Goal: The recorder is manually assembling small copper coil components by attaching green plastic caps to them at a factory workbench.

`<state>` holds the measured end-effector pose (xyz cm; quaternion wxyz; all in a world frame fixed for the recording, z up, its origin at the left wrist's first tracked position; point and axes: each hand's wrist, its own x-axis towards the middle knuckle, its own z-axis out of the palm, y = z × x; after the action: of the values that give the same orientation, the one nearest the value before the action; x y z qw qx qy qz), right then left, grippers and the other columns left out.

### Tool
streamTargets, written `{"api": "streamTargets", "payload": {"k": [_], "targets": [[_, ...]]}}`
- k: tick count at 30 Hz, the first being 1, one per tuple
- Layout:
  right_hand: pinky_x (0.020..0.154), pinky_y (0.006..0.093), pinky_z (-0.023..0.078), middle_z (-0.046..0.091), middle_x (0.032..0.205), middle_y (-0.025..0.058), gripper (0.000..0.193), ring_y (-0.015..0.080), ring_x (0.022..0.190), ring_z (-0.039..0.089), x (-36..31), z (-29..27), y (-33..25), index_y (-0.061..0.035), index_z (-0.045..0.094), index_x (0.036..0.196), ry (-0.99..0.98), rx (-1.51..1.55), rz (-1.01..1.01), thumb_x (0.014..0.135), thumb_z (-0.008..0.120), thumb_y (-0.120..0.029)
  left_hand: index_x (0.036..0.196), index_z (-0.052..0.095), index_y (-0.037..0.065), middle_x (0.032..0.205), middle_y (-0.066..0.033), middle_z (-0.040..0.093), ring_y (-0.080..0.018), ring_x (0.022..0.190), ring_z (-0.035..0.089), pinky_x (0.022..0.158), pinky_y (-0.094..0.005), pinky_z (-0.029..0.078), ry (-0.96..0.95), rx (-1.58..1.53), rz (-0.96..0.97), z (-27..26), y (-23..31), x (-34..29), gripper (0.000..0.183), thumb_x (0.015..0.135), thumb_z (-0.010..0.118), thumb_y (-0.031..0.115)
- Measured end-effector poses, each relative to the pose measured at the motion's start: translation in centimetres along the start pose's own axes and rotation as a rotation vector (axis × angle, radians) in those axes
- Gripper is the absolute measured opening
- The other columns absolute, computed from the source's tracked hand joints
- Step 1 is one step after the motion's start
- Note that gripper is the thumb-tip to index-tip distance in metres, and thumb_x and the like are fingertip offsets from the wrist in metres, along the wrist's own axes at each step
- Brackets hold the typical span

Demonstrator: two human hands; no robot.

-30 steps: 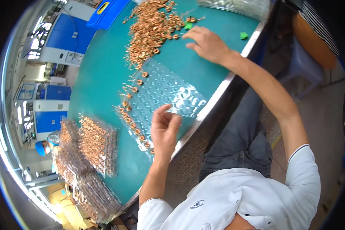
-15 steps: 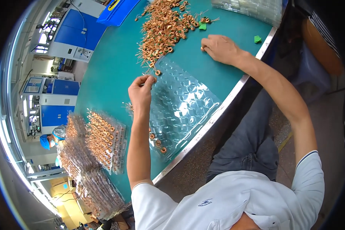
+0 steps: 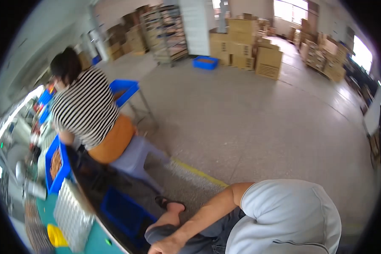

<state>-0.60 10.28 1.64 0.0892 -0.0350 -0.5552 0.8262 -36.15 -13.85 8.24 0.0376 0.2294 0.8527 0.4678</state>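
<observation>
My right hand is at the lower edge of the view, in front of my bent knee. Its fingers are mostly cut off by the frame, so I cannot make out whether it holds anything. My left hand is outside the view. At the lower left a corner of the green table shows. A stack of clear plastic blister trays lies on it, beside a yellow object. A small green scrap is near the table's edge.
A co-worker in a striped top sits on a grey plastic stool. Near them stand a blue bin of copper-coloured parts and another blue bin on a stand. Cardboard boxes and a rack trolley are farther back.
The view has swung from the table to my right, onto the workshop floor and co-worker. My left hand, the copper coils and the tray beneath my hands have left the view.
</observation>
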Motion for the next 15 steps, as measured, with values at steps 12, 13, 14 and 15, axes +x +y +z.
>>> {"api": "streamTargets", "payload": {"k": [12, 13, 14, 15], "targets": [[0.077, 0.0421, 0.058, 0.068, 0.109, 0.0219, 0.021, 0.0292, 0.095, 0.069, -7.9, 2.0, -0.5, -0.0009, 0.059, 0.105, 0.216, 0.567, -0.025, 0.085, 0.065, -0.005, 0.083, 0.066, 0.002, 0.073, -0.0083, 0.064, -0.0175, 0.065, 0.055, 0.06, -0.0317, 0.046, -0.723, -0.016, 0.453, 15.5, 15.2, -3.2, 0.022, 0.087, 0.07, 0.024], [0.078, 0.042, 0.058, 0.067, 0.11, 0.022, 0.021, 0.0294, 0.095, 0.069, -8.3, 2.0, -0.8, -0.0008, 0.059, 0.105, 0.255, 0.543, -0.035, 0.085, 0.065, -0.004, 0.084, 0.066, 0.003, 0.074, -0.0086, 0.064, -0.0179, 0.066, 0.056, 0.061, -0.0319, 0.046, -0.766, -0.004, 0.479, 16.0, 15.9, -3.8, 0.022, 0.087, 0.07, 0.024], [0.078, 0.042, 0.058, 0.067, 0.11, 0.0222, 0.02, 0.0297, 0.094, 0.069, -8.7, 2.0, -1.3, -0.0006, 0.059, 0.104, 0.291, 0.518, -0.044, 0.085, 0.064, -0.003, 0.085, 0.066, 0.003, 0.075, -0.0088, 0.065, -0.0182, 0.067, 0.056, 0.062, -0.032, 0.046, -0.805, 0.007, 0.505, 16.4, 16.6, -4.4, 0.022, 0.087, 0.069, 0.025], [0.078, 0.042, 0.058, 0.067, 0.11, 0.0222, 0.02, 0.0297, 0.094, 0.069, -9.2, 1.9, -1.6, -0.0006, 0.059, 0.104, 0.29, 0.509, -0.049, 0.085, 0.064, -0.003, 0.087, 0.067, 0.003, 0.076, -0.0091, 0.065, -0.0185, 0.068, 0.057, 0.063, -0.0322, 0.047, -0.843, 0.022, 0.533, 16.9, 17.3, -5.2, 0.022, 0.088, 0.069, 0.025]]}}
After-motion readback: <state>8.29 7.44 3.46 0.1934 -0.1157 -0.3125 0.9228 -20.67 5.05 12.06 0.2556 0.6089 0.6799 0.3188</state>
